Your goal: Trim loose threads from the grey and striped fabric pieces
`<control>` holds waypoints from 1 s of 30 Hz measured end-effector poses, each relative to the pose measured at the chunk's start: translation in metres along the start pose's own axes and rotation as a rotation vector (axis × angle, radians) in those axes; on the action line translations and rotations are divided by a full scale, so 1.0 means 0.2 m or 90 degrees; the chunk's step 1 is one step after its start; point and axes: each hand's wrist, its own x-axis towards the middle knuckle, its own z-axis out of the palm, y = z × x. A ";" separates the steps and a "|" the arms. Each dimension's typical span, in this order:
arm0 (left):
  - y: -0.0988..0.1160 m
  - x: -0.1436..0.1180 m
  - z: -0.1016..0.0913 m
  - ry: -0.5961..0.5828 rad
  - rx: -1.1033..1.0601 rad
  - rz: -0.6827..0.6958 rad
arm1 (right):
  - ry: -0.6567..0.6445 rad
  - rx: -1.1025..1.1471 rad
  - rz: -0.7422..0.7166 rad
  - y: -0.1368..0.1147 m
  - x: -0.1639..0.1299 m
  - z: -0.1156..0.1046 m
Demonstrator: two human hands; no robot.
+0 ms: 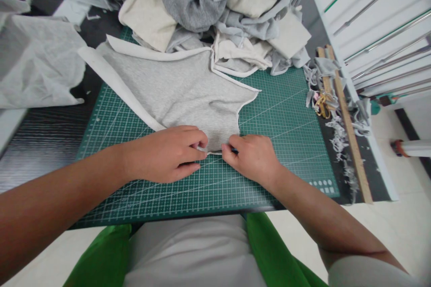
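A light grey knit fabric piece (188, 85) with white edging lies spread over a green cutting mat (283, 121). Its near edge is pinched between the thumb and fingers of my left hand (178, 152). Just to the right, my right hand (251, 154) is closed around a slim dark tool (234, 150). The tool's thin tip points left along the fabric's near edge, between my two hands. Most of the tool is hidden in my fingers, so its exact kind cannot be made out.
A heap of grey and cream fabric pieces (191, 9) covers the mat's far side. Gold-handled scissors (322, 105), fabric scraps (340, 139) and wooden strips (352, 139) lie at the right. Whitish sheet material (40, 60) is at the left. Metal rods (387, 45) stand beyond the table's right edge.
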 end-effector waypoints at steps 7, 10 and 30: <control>0.00 0.01 0.00 0.009 -0.001 0.006 | 0.003 0.029 -0.016 0.01 -0.01 0.00; 0.00 0.01 0.00 0.017 -0.011 0.001 | -0.001 0.054 -0.029 0.02 -0.01 0.00; 0.00 0.00 0.00 -0.019 0.013 0.000 | 0.031 0.112 -0.124 0.07 -0.03 0.00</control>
